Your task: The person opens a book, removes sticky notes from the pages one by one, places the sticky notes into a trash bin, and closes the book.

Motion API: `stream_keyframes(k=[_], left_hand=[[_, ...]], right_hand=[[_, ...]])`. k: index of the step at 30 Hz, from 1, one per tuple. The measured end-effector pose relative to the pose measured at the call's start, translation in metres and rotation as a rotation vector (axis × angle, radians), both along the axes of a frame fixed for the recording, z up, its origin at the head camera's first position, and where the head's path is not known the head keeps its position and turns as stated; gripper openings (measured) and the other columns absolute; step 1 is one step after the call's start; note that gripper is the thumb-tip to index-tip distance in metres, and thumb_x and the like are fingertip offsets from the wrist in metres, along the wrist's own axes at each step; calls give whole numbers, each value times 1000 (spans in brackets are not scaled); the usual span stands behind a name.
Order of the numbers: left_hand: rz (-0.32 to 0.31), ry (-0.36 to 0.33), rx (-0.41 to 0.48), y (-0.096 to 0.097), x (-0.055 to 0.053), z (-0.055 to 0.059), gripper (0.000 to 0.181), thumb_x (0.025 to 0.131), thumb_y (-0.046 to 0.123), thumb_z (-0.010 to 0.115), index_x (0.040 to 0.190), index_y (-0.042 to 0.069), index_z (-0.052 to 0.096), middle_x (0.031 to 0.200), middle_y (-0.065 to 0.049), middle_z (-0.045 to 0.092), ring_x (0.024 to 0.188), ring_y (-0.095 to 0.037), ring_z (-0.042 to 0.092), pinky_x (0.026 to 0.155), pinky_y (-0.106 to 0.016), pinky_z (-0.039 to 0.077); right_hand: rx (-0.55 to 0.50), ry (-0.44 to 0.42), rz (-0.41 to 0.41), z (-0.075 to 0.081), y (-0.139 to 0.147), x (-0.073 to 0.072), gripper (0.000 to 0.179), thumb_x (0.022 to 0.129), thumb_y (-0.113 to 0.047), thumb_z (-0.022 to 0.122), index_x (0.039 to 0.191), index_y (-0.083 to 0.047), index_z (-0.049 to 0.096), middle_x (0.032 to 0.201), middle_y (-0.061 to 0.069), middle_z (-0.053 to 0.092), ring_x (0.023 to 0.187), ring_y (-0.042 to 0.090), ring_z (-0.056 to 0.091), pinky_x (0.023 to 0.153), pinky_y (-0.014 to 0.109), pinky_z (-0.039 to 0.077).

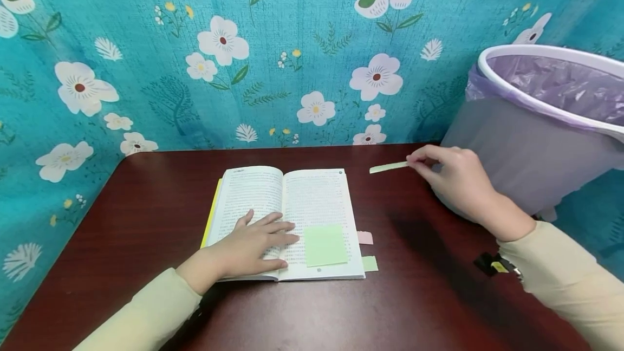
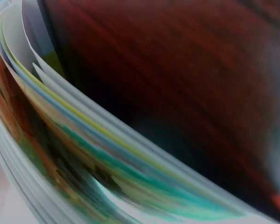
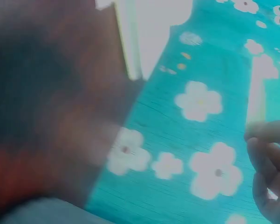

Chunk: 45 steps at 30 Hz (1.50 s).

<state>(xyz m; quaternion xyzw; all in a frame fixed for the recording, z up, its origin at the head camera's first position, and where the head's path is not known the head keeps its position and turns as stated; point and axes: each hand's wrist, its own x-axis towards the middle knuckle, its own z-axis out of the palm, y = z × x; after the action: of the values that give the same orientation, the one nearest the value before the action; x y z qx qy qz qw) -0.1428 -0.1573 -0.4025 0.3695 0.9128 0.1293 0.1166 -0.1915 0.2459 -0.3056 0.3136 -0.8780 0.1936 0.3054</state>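
Nearest the camera, your left sleeve [image 1: 141, 313] and right sleeve [image 1: 560, 275], both pale, reach in from the bottom corners over a dark red-brown table [image 1: 404, 313]. Your left hand [image 1: 248, 245] lies with its fingers spread on the open book [image 1: 317, 199], its palm over the lower left page and its fingertips crossing the centre fold, just short of a light green sticky note [image 1: 325, 245] low on the right page. Your right hand [image 1: 455, 177] pinches one end of a narrow, pale green paper strip [image 1: 388, 167] between thumb and fingers; you have it raised to the right of the book, clear of the pages, its free end pointing left. Below it, a pink tab [image 1: 365, 238] and a green tab [image 1: 370, 264] stick out from the book's right edge, and a yellow edge shows along its left side. To your right is a grey bin [image 1: 517, 150] with a purple liner [image 1: 565, 83] folded over its rim; you cannot tell what it stands on. Turquoise flowered cloth [image 1: 292, 42] hangs behind the table.
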Motion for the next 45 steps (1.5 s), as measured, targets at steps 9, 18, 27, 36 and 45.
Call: stream_keyframes(k=[9,18,27,36,45], left_hand=[[-8,8,9,-2,-3,2,55,97,47,68,147,26,59,155,1,49,152,-28,29,112,-74,15],[-5,3,1,-3,-3,3,55,97,47,68,147,27,59,156,2,49,152,-28,28,112,-74,15],[-14,23,2,-2,-4,0,54,97,48,67,147,27,59,155,2,49,152,-28,29,112,-74,16],[-6,31,-4,-2,-4,0,55,97,48,68,147,28,59,155,2,49,152,-28,29,112,-74,17],[13,15,-6,-1,-2,2,54,96,47,69,146,28,60,155,2,50,151,-28,29,112,-74,16]], right_hand=[[18,78,-18,31,0,4,28,76,13,83,96,-5,78,87,7,76,69,21,65,62,27,39],[19,116,-29,52,6,7,26,75,14,81,91,-6,77,77,5,68,68,15,56,62,30,37],[-10,105,-159,86,23,17,21,79,11,80,94,-3,79,85,11,72,83,-24,41,74,7,31],[7,91,-283,103,32,29,13,86,6,77,99,2,79,90,20,72,86,-25,35,74,6,27],[-241,-36,-432,115,62,28,20,96,0,67,110,13,72,89,-44,44,81,-22,41,73,4,31]])
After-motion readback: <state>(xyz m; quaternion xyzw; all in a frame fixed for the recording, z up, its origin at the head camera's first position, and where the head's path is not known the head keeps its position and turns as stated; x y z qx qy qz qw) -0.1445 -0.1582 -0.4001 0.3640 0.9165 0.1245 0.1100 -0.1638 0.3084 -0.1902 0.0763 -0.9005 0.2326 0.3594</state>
